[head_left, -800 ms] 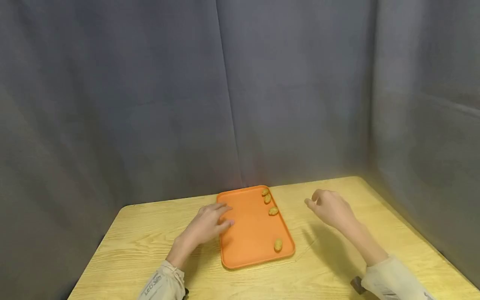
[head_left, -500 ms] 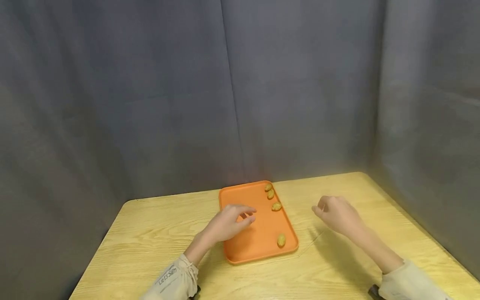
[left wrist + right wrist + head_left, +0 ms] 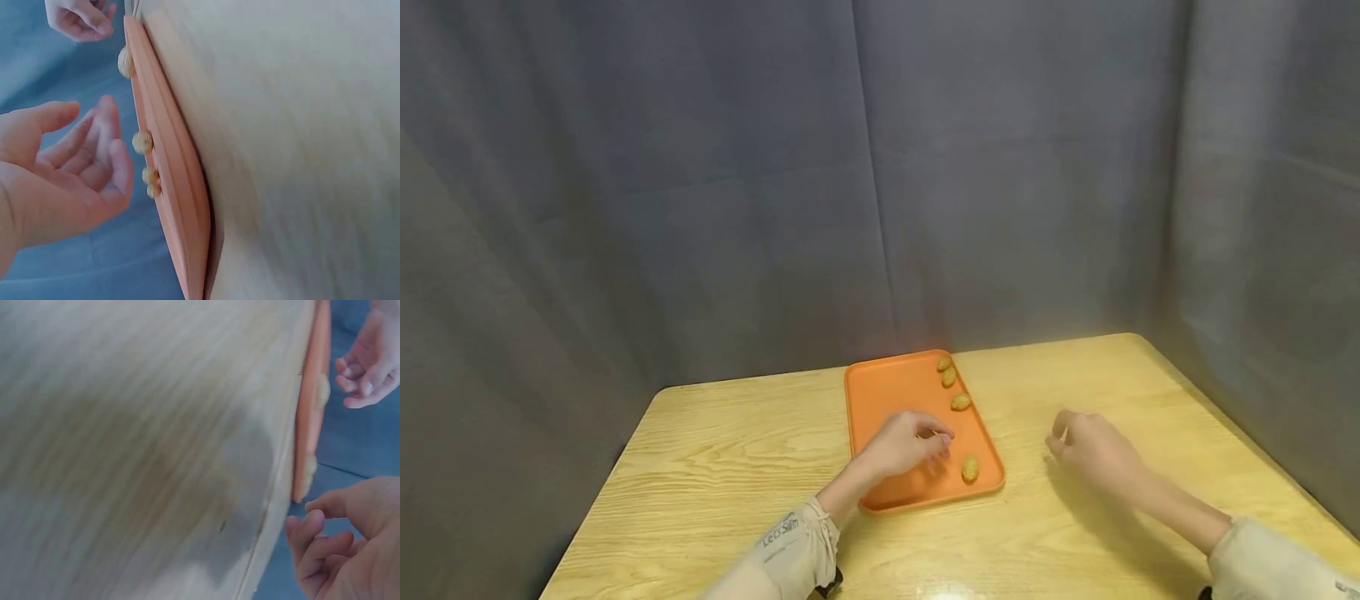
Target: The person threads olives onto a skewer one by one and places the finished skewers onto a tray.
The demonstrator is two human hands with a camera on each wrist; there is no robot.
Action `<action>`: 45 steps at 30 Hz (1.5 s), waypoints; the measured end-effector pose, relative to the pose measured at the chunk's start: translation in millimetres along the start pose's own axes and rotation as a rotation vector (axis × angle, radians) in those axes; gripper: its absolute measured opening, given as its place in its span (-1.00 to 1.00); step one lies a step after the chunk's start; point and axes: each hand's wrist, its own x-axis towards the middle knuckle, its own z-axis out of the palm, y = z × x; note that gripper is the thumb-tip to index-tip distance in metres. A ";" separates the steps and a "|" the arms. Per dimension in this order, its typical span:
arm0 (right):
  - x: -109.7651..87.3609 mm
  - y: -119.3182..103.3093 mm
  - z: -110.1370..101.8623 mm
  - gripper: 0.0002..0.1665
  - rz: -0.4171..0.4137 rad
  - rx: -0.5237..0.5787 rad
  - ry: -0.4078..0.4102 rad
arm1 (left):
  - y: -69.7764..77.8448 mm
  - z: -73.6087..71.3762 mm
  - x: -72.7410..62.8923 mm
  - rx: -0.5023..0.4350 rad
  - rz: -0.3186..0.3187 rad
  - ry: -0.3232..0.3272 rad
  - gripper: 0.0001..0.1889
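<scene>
An orange tray point(image 3: 887, 375) lies on the table, with several tan, rough-skinned oval lumps that look like walnuts along its right side. One walnut point(image 3: 970, 468) sits near the front right corner; another walnut point(image 3: 960, 402) is farther back, and a pair of them is at the far corner. My left hand point(image 3: 904, 446) hovers over the tray, its loosely bent fingers pointing at the near walnut with nothing in them. To the right of the tray, my right hand point(image 3: 1096, 450) is raised over the table, fingers loosely curled and holding nothing, as the right wrist view confirms.
The wood-grain table point(image 3: 737, 442) has rounded back corners. Grey cloth point(image 3: 760, 208) hangs behind it and along both sides, close to the tray's far edge. A dark strap shows under the left sleeve point(image 3: 797, 550).
My left hand has moved right, from the tray's left edge to over its front middle, near the front walnut. The right hand stays raised beside the tray. The head view has shifted slightly.
</scene>
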 end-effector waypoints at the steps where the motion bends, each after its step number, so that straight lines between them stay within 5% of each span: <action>1: 0.7 2.0 1.3 -0.74 0.004 -0.004 0.007 | 1.1 2.1 -0.4 -0.019 -0.032 -0.010 -0.70; 5: 1.4 8.9 6.7 -0.74 0.026 0.008 0.023 | 2.7 10.5 -2.8 -0.068 -0.159 -0.036 -0.64; 10: -3.7 13.2 18.4 -0.64 0.005 0.058 0.040 | 0.5 21.8 -5.7 -0.067 -0.207 -0.024 -0.64; 19: -6.7 13.9 31.8 -0.35 0.095 0.085 0.027 | 4.1 35.7 -8.7 0.052 -0.200 -0.039 -0.67; 30: 12.7 18.0 1.4 -0.38 0.077 0.158 -0.034 | 14.5 43.0 1.3 0.107 -0.194 -0.003 -0.76; 37: 13.4 14.8 -4.2 -0.45 0.065 0.130 -0.059 | 11.7 37.6 -1.0 -0.004 -0.193 0.002 -0.76; 45: 9.8 15.7 -2.3 -0.59 0.081 0.090 -0.058 | 12.2 18.3 -5.7 -0.116 -0.111 0.049 -0.73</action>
